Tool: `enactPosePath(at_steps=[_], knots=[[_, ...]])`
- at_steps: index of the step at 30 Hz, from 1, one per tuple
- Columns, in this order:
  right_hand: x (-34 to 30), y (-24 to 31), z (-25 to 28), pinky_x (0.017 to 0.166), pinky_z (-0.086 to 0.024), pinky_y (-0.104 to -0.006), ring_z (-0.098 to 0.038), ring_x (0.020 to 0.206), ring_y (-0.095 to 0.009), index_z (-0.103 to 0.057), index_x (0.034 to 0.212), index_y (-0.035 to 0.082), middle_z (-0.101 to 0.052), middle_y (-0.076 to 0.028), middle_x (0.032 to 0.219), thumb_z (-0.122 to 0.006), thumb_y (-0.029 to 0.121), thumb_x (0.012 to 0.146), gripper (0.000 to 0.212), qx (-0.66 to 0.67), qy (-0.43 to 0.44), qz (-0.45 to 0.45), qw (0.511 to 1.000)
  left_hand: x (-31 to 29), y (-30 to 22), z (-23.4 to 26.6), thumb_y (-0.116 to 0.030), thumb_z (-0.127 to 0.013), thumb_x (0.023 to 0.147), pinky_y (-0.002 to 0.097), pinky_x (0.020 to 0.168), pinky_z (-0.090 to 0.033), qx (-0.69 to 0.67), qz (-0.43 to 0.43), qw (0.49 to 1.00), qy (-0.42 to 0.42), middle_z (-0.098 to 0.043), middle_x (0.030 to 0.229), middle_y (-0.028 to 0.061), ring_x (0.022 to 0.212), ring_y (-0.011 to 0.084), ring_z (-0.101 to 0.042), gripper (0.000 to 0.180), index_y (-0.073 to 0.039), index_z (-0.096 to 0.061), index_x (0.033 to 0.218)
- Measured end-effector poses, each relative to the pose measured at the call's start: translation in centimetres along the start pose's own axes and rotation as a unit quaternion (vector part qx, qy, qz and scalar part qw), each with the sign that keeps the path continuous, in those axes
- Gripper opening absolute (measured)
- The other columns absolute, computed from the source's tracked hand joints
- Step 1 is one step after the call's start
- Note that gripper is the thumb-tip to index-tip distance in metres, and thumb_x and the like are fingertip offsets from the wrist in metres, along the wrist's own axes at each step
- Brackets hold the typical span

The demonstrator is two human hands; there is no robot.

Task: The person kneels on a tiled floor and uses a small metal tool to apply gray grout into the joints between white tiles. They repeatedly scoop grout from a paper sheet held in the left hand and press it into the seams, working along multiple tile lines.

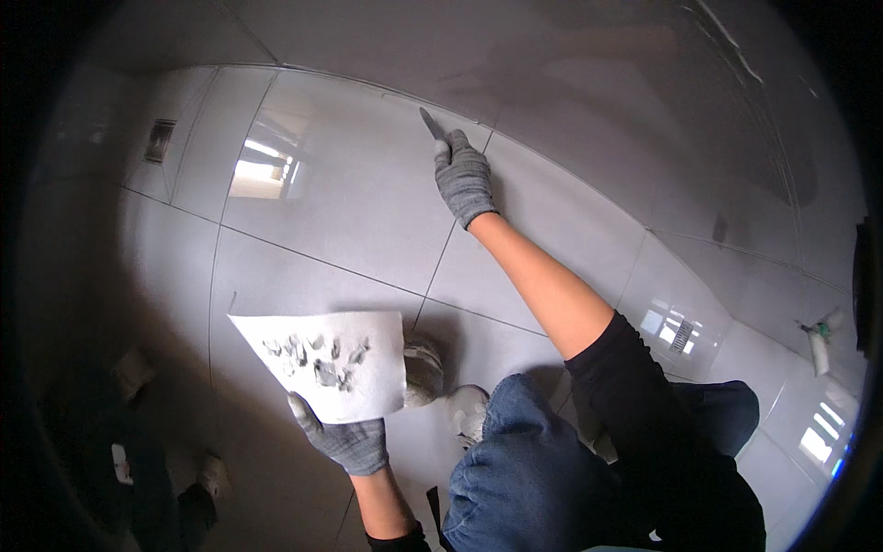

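Across tiled floor point(313, 193): glossy grey tiles, window glare near far-left corner, dark grout lines.
Knee point(515, 460): blue denim, near edge, crouched.
Paper sheet point(326, 363): white, grey paste smears, above near-left floor area, pinched at lower edge.
Right hand point(463, 179): grey glove, closed around thin tool.
Left hand point(349, 442): grey glove, closed on paper sheet.
Tool point(430, 122): narrow grey blade, tip on grout joint toward far edge.
Tube point(821, 342): white, lying at right edge.
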State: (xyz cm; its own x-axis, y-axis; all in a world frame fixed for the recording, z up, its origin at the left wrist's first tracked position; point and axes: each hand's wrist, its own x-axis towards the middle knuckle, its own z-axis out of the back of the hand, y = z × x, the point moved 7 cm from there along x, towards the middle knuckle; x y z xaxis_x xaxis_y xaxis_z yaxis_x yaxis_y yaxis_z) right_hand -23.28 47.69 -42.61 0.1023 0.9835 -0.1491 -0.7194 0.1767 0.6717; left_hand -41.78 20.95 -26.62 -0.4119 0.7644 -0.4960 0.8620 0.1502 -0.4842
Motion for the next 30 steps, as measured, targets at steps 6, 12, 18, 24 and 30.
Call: enactPosePath(at_steps=[6,12,18,24,30], knots=[[2.0,2.0,-0.6,0.065,-0.046,-0.0481,-0.060,0.074,-0.040,-0.055,0.097,0.003,-0.061,-0.022,0.076,-0.047,0.027,0.089,0.027,-0.042,-0.011,-0.015,0.999,1.2,0.3,2.4,-0.046,-0.042,0.090,0.0568,0.106,-0.020,-0.039,0.036,0.993,-0.101,-0.027,0.145,0.0122,0.132,0.0349,-0.026,0.063,-0.013,-0.026,0.142],[3.4,4.3,-0.7,0.064,-0.049,-0.0478,-0.062,0.069,-0.038,-0.055,0.103,0.003,-0.062,-0.020,0.071,-0.045,0.028,0.089,0.031,-0.109,0.000,0.013,0.994,1.7,0.0,3.4,-0.046,-0.042,0.090,0.0586,0.105,-0.021,-0.049,0.057,0.991,-0.110,-0.028,0.145,0.0108,0.131,0.0351,-0.028,0.062,-0.014,-0.027,0.141],[3.7,5.2,-0.7,0.064,-0.049,-0.0469,-0.062,0.070,-0.037,-0.054,0.107,0.002,-0.062,-0.019,0.071,-0.047,0.025,0.087,0.030,-0.136,-0.004,0.043,0.990,2.1,0.1,3.6,-0.045,-0.042,0.091,0.0571,0.105,-0.023,-0.065,0.075,0.991,-0.089,-0.031,0.143,0.0100,0.129,0.0330,-0.031,0.060,-0.014,-0.029,0.140],[0.7,4.0,1.1,0.066,-0.048,-0.0452,-0.060,0.077,-0.039,-0.058,0.100,0.005,-0.063,-0.020,0.082,-0.048,0.029,0.090,0.028,-0.064,-0.035,-0.003,0.997,1.8,-0.1,3.2,-0.044,-0.046,0.089,0.0568,0.105,-0.024,-0.067,0.078,0.991,-0.087,-0.034,0.142,0.0103,0.128,0.0341,-0.033,0.061,-0.014,-0.031,0.140],[-8.3,-0.9,5.9,0.061,-0.045,-0.0292,-0.051,0.061,-0.013,-0.055,0.092,0.006,-0.055,-0.005,0.070,-0.048,0.028,0.093,0.023,0.263,-0.048,-0.066,0.961,2.2,0.7,1.9,-0.048,-0.046,0.088,0.0587,0.106,-0.018,-0.054,0.111,0.990,-0.070,-0.027,0.145,0.0124,0.131,0.0361,-0.026,0.066,-0.014,-0.028,0.141]])
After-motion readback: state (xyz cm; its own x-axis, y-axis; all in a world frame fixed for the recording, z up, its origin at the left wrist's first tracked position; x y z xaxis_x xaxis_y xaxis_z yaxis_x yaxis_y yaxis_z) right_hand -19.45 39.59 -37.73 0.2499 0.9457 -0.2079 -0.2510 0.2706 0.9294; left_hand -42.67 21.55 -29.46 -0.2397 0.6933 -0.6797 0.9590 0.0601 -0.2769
